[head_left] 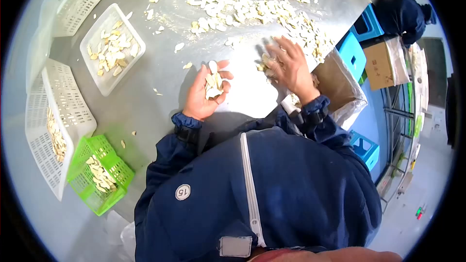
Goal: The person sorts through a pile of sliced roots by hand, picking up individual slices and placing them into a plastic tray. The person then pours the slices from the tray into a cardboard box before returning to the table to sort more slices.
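My left hand (203,95), turned palm up with fingers curled, cups several pale dried slices (213,83) above the metal table (160,104). Their exact kind is not clear. My right hand (292,68) is held palm down with its fingers spread, beside a few slices (264,63) at the edge of the pile. Part of what lies under this palm is hidden. Beyond both hands, a long heap of the same slices (252,12) spreads over the table.
To the left are a white tray (109,85) of slices, a white perforated basket (73,99) and a green basket (124,167). A lined carton (340,82) stands at the table's right edge, near blue stools (352,56). Another person (400,14) is at upper right.
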Action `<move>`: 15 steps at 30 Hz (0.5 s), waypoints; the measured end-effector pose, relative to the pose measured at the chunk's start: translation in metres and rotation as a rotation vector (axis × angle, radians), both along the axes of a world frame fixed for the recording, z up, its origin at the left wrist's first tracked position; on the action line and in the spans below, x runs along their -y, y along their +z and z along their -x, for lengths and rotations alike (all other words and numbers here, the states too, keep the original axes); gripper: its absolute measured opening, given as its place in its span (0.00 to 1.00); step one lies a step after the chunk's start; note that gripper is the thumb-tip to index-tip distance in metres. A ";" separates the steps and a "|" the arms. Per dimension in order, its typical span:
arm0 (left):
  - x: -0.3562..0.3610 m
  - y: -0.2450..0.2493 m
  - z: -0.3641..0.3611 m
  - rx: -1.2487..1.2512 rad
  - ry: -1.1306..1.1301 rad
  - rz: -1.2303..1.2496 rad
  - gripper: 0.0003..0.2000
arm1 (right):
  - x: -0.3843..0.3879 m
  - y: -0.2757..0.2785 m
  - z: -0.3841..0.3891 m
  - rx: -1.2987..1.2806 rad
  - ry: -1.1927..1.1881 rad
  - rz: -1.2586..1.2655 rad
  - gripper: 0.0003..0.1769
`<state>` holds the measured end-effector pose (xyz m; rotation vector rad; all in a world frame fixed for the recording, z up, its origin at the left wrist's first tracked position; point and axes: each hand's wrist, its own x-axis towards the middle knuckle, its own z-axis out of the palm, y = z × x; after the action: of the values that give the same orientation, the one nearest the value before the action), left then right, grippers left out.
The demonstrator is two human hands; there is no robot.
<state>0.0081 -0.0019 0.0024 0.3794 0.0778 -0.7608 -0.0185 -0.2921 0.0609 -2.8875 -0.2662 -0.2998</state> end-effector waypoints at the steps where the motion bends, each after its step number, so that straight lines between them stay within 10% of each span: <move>1: 0.001 0.000 0.000 -0.002 -0.005 0.013 0.29 | -0.012 0.004 0.010 -0.023 0.052 -0.008 0.29; 15: -0.002 0.004 0.006 0.056 -0.061 -0.085 0.15 | 0.004 -0.017 -0.004 0.065 -0.032 -0.092 0.23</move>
<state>0.0019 0.0002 0.0059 0.4852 0.0465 -0.8078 -0.0147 -0.2964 0.0443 -2.7972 -0.2123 -0.4008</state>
